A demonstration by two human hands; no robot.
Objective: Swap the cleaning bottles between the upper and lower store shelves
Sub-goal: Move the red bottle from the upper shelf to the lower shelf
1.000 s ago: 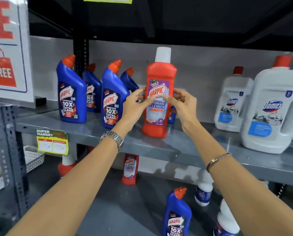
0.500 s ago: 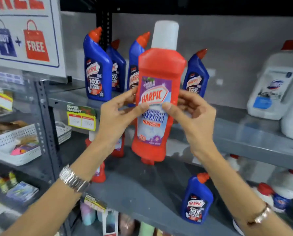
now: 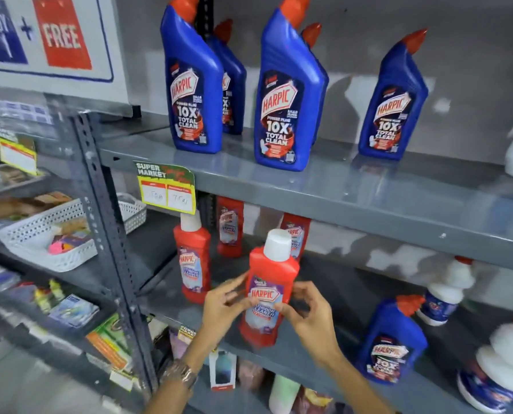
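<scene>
A red Harpic bottle (image 3: 267, 291) with a white cap stands at the front of the lower shelf (image 3: 315, 354). My left hand (image 3: 224, 309) and my right hand (image 3: 310, 315) grip its label from both sides. Three more red bottles (image 3: 193, 264) stand behind it on the lower shelf. One blue Harpic bottle (image 3: 391, 345) stands on the lower shelf to the right. Several blue Harpic bottles (image 3: 285, 97) stand on the upper shelf (image 3: 368, 192).
White bottles (image 3: 446, 294) crowd the lower shelf's right end. A dark slotted upright post (image 3: 112, 234) divides this rack from the left one, which holds a white basket (image 3: 49, 243). A price tag (image 3: 167, 189) hangs on the upper shelf's edge. More goods sit below.
Both hands carried the red bottle from the upper shelf down to the front of the lower shelf. The camera view tilted downward and left.
</scene>
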